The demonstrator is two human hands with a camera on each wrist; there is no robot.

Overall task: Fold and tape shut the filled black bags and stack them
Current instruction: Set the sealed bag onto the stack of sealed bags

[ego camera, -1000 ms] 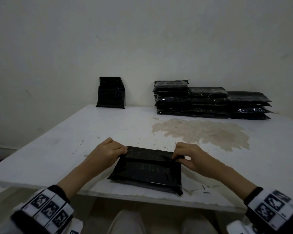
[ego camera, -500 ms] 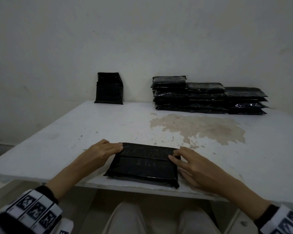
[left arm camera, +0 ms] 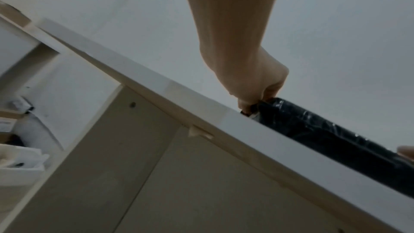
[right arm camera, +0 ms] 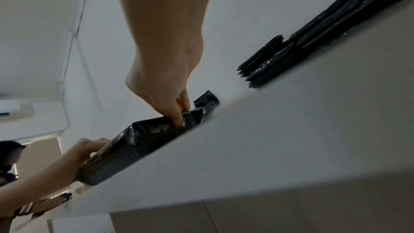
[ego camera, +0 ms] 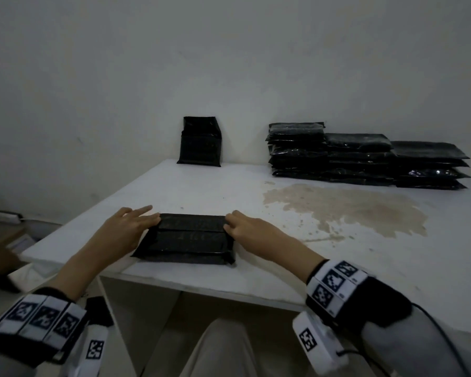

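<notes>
Between both hands, near the table (ego camera: 324, 257) edge, the bag (ego camera: 186, 238) is held.
Its long side runs left to right; the left hand (ego camera: 125, 231) and right hand (ego camera: 249, 228) are clamped on its ends.

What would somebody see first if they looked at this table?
Probably the black bag lying flat at the table's near edge, with the left hand and right hand holding its two ends. Next, the stacks of black bags against the wall at the far right, and one black bag standing upright at the far left. A big brownish stain marks the white table.
</notes>
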